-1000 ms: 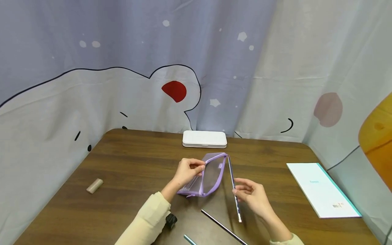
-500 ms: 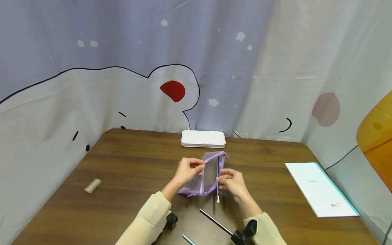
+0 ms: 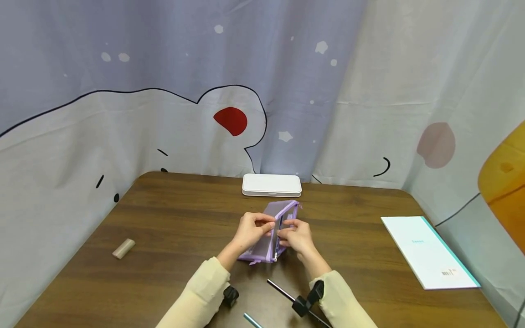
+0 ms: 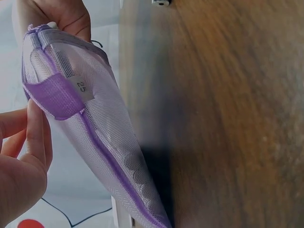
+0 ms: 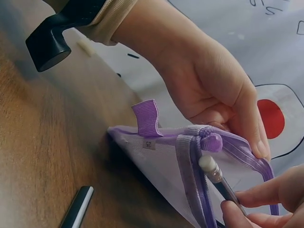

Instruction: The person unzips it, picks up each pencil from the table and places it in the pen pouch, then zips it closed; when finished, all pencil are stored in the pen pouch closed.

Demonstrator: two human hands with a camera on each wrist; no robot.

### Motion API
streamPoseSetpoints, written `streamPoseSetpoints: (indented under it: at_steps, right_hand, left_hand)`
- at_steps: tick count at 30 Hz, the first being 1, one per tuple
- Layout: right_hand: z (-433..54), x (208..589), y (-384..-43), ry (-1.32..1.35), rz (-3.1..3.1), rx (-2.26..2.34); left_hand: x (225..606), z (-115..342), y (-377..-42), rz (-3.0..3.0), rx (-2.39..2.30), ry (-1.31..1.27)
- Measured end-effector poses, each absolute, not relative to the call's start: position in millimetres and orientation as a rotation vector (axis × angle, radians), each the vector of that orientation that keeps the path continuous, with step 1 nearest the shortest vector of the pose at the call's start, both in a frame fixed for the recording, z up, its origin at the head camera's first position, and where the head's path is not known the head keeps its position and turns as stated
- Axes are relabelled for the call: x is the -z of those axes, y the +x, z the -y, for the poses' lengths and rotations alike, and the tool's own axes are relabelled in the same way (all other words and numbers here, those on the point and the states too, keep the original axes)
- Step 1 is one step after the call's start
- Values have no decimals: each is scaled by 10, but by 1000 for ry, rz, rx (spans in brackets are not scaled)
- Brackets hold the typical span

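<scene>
Pouch [image 3: 259, 246], mesh, mouth unzipped, on table [image 3: 172, 218]; pencil [image 5: 230, 192] lies along its mouth, eraser [image 5: 207, 164] right by the zip corner. Left hand [image 3: 249, 231] pinches pouch rim; right hand [image 3: 298, 237] pinches pencil near eraser. Pencil tip not clear, can't tell how it sits in pouch. Main risk: pencil looks nearly as long as the mouth, so eraser could catch on the zip tape or pull [image 5: 212, 142] and leave an end sticking out. If left hand lets go early, soft mesh could fold shut and pouch slump. A hard push at a slant might poke or stretch the mesh. Right wrist mount [image 3: 301, 306] sits over dark stick [image 3: 280, 290] in front of pouch; contact unclear, but a low sleeve sweep could roll it away. Teal stick [image 3: 252, 320], also in front of pouch, less exposed. Case [image 3: 272, 185] just behind pouch seems safe.
</scene>
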State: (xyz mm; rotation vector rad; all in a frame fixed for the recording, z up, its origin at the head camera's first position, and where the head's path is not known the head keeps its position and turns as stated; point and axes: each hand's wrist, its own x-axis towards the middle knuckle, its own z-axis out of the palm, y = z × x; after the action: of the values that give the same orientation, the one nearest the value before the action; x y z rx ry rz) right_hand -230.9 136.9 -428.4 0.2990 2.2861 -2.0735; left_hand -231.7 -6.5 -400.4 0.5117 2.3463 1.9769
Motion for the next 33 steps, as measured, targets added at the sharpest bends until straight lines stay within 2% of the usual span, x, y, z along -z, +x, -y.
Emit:
streamPoseSetpoints:
  at_steps: [16, 24, 33]
  right_hand:
    - [-1346, 4266, -2199, 370, -2322, 2210]
    - [-1308, 4336, -2206, 439, -2283, 2273]
    - [-1277, 4409, -2183, 289, -2568, 1992]
  left_hand:
    - [3982, 109, -2322, -2371, -1989, 460]
    - [4191, 70, -2433, -2235, -1974, 523]
    - [4203, 48, -2467, -2204, -2050, 458]
